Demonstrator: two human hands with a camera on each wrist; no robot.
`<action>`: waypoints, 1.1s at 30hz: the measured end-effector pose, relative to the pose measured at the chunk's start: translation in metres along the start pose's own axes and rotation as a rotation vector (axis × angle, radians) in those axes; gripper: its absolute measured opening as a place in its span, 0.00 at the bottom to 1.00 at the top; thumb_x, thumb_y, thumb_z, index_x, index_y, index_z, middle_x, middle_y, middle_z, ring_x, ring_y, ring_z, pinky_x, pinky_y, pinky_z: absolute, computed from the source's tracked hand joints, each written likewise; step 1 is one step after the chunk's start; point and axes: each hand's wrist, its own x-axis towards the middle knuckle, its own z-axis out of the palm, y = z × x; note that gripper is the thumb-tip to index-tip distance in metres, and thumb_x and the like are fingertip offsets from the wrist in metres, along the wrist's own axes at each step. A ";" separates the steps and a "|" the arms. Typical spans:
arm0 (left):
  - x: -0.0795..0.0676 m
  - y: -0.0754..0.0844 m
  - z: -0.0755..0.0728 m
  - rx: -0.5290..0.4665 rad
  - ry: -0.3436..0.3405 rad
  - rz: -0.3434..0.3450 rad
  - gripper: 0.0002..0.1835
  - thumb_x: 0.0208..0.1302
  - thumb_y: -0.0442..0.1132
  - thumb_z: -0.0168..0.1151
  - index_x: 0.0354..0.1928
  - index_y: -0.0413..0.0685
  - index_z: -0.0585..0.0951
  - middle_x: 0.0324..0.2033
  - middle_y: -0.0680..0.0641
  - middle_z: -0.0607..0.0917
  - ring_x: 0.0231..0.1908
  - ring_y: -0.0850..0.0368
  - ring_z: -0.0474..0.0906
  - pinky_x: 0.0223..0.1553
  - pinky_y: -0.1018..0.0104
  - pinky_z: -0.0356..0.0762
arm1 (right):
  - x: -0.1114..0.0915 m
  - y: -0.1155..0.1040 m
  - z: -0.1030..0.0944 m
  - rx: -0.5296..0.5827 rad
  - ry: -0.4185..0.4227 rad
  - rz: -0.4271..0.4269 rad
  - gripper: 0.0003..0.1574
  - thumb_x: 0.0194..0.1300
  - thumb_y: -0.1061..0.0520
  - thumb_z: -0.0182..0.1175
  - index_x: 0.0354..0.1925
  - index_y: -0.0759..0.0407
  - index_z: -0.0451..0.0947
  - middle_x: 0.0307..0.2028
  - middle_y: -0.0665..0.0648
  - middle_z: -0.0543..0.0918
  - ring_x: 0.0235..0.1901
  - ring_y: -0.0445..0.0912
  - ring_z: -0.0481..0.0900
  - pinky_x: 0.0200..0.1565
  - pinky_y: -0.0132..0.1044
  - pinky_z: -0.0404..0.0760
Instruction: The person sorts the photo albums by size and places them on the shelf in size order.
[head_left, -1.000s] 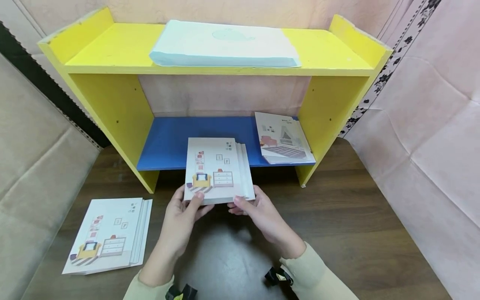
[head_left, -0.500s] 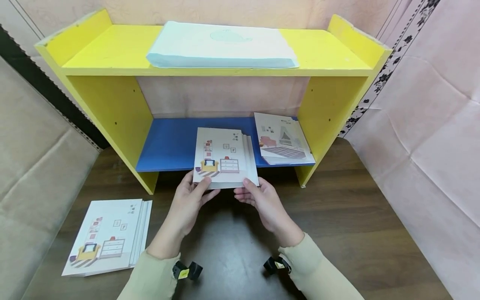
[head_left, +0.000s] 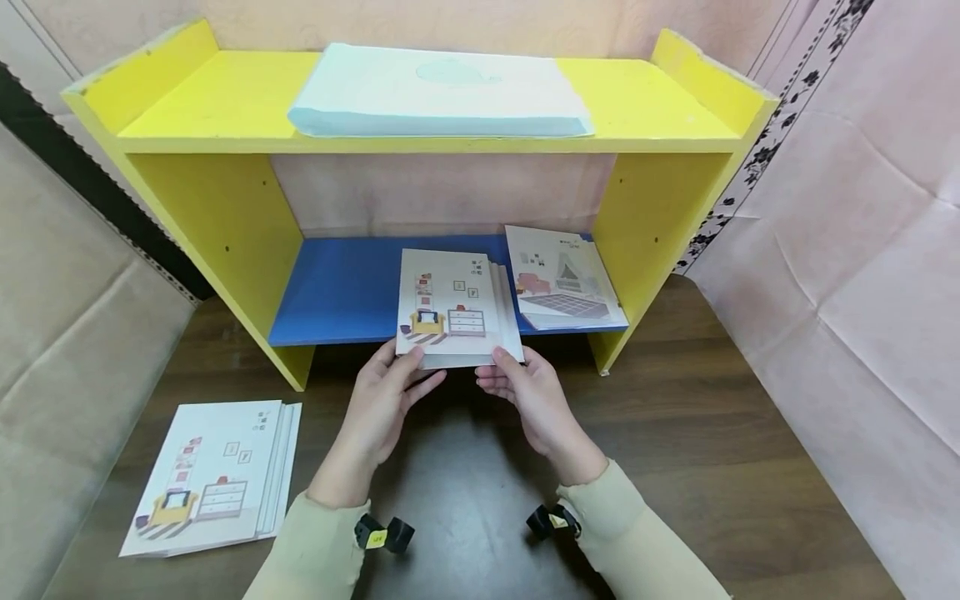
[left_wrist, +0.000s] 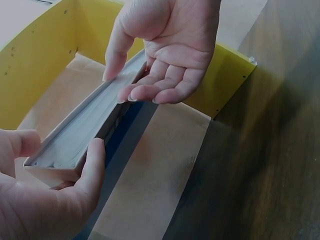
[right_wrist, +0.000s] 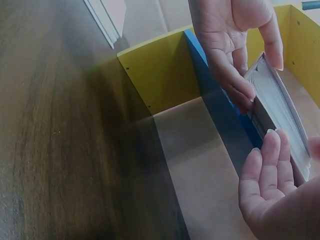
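Note:
Both of my hands hold a small stack of white notebooks (head_left: 450,300) by its near edge. The top cover shows a yellow armchair and a chest of drawers. My left hand (head_left: 378,404) grips the near left corner, thumb on the cover and fingers underneath. On the near right corner, my right hand (head_left: 536,400) pinches the stack, thumb above. The far part of the stack overlaps the blue shelf (head_left: 337,292) of a yellow bookcase (head_left: 217,217). Its page edges (left_wrist: 75,130) face the left wrist camera.
Another stack of notebooks (head_left: 566,279) lies on the blue shelf, against the right side panel. A third stack (head_left: 213,475) is on the wooden table (head_left: 720,467) at left. A pale blue and white packet (head_left: 442,92) lies on the bookcase top.
Both hands have carried the notebook stack forward and somewhat to the right, further over the blue shelf and closer to the stack there. The other stacks stay in place.

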 end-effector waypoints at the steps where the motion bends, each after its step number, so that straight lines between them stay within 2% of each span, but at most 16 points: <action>1: 0.000 0.000 0.000 0.004 -0.003 0.001 0.30 0.69 0.47 0.59 0.69 0.47 0.64 0.59 0.41 0.74 0.57 0.45 0.75 0.55 0.52 0.74 | 0.000 0.000 0.000 -0.004 0.003 0.002 0.23 0.72 0.47 0.56 0.53 0.64 0.71 0.42 0.68 0.83 0.44 0.62 0.81 0.50 0.45 0.80; 5: 0.004 0.000 0.000 0.015 -0.025 0.001 0.31 0.69 0.48 0.59 0.69 0.47 0.63 0.60 0.41 0.74 0.58 0.43 0.74 0.54 0.55 0.75 | 0.002 -0.002 -0.002 -0.006 0.018 0.007 0.23 0.72 0.47 0.56 0.54 0.63 0.71 0.44 0.71 0.81 0.43 0.60 0.81 0.50 0.44 0.80; 8: 0.006 0.000 0.001 0.013 -0.033 -0.004 0.31 0.69 0.48 0.59 0.70 0.48 0.63 0.60 0.41 0.73 0.58 0.44 0.73 0.55 0.55 0.75 | 0.003 -0.003 -0.003 0.000 0.026 0.000 0.23 0.72 0.48 0.56 0.53 0.64 0.71 0.43 0.71 0.81 0.44 0.62 0.80 0.50 0.44 0.80; 13: 0.010 -0.002 0.002 0.018 -0.022 -0.017 0.31 0.69 0.48 0.59 0.69 0.47 0.63 0.59 0.41 0.74 0.58 0.43 0.73 0.54 0.56 0.75 | 0.005 -0.004 -0.004 0.010 0.050 -0.012 0.23 0.71 0.47 0.56 0.52 0.65 0.71 0.44 0.74 0.80 0.42 0.59 0.82 0.51 0.48 0.80; 19: 0.016 -0.002 0.007 0.044 0.067 -0.041 0.31 0.67 0.48 0.61 0.63 0.39 0.64 0.53 0.37 0.76 0.53 0.39 0.75 0.51 0.58 0.78 | 0.010 -0.005 -0.004 0.024 0.088 0.007 0.26 0.68 0.45 0.60 0.49 0.66 0.74 0.43 0.70 0.82 0.41 0.57 0.82 0.51 0.47 0.79; 22: 0.019 0.000 0.010 0.101 0.100 -0.047 0.29 0.67 0.48 0.61 0.61 0.38 0.64 0.51 0.36 0.77 0.50 0.41 0.77 0.49 0.58 0.79 | 0.013 -0.005 -0.004 0.026 0.115 0.013 0.25 0.67 0.45 0.61 0.47 0.66 0.76 0.39 0.66 0.84 0.39 0.54 0.83 0.50 0.45 0.80; 27: 0.024 0.004 0.013 0.231 0.115 -0.033 0.28 0.68 0.48 0.61 0.60 0.37 0.66 0.48 0.37 0.79 0.46 0.45 0.80 0.48 0.56 0.80 | 0.020 -0.005 -0.006 0.031 0.152 0.015 0.24 0.67 0.46 0.62 0.44 0.67 0.78 0.38 0.66 0.84 0.35 0.51 0.83 0.48 0.45 0.81; 33: 0.031 0.006 0.013 0.300 0.115 -0.013 0.28 0.67 0.50 0.60 0.61 0.40 0.69 0.46 0.39 0.82 0.41 0.47 0.83 0.45 0.57 0.81 | 0.026 -0.005 -0.009 -0.020 0.170 0.029 0.30 0.65 0.42 0.62 0.43 0.71 0.78 0.33 0.62 0.85 0.33 0.51 0.82 0.47 0.45 0.81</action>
